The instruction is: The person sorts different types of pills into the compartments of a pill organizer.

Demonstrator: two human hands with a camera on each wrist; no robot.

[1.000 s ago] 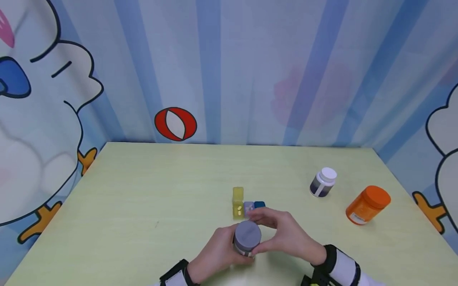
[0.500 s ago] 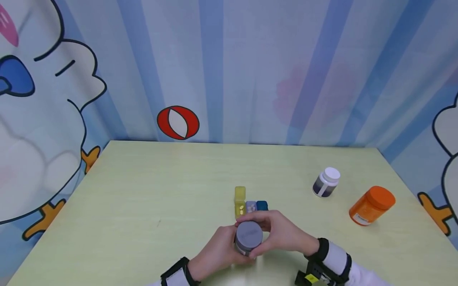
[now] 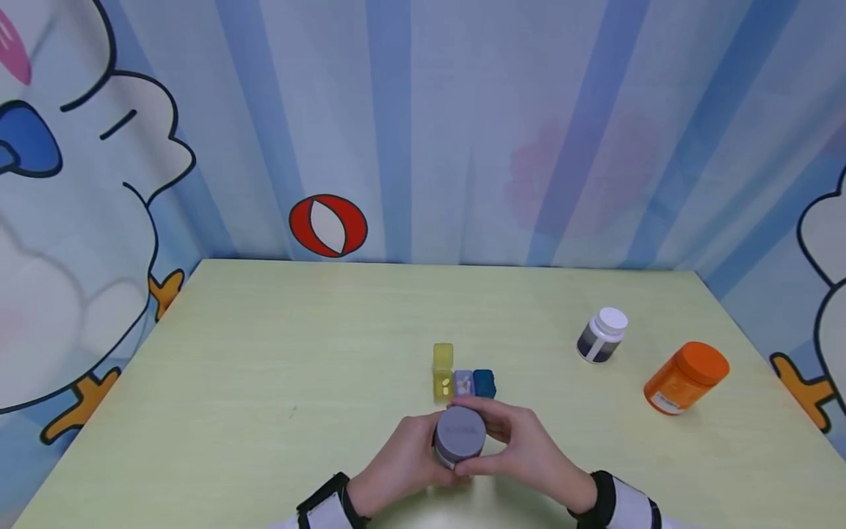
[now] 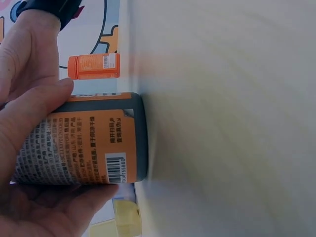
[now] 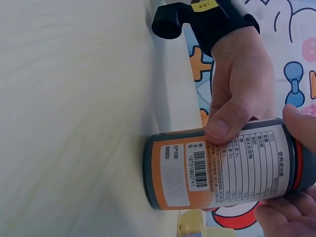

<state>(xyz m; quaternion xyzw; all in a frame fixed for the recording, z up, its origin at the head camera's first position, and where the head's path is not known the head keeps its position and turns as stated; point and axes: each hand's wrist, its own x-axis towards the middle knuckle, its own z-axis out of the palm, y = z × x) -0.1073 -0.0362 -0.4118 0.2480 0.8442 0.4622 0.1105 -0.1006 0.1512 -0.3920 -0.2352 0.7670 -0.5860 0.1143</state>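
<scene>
A supplement bottle [image 3: 460, 433] with a grey lid and an orange and white label is between both hands, near the front of the table. My left hand [image 3: 408, 452] grips its body from the left. At the lid, my right hand [image 3: 522, 444] holds on with its thumb in front and fingers behind. The right wrist view shows the bottle's printed label [image 5: 222, 168] and a thin red band below the lid. Its base is close to the tabletop; whether it touches, I cannot tell. Just behind stands a small pill organizer [image 3: 464, 383]; its yellow compartment is lidless-side up, holding pale pills.
A white bottle [image 3: 601, 336] with a dark label stands at the back right. Nearer the right edge is an orange bottle [image 3: 687, 378] with an orange lid. A striped cartoon curtain [image 3: 436, 132] hangs behind the pale table [image 3: 297, 353].
My right hand has turned about the lid: its fingers swung round to the far left side, then back to the right, with the wrist shifting. My left hand stays on the bottle.
</scene>
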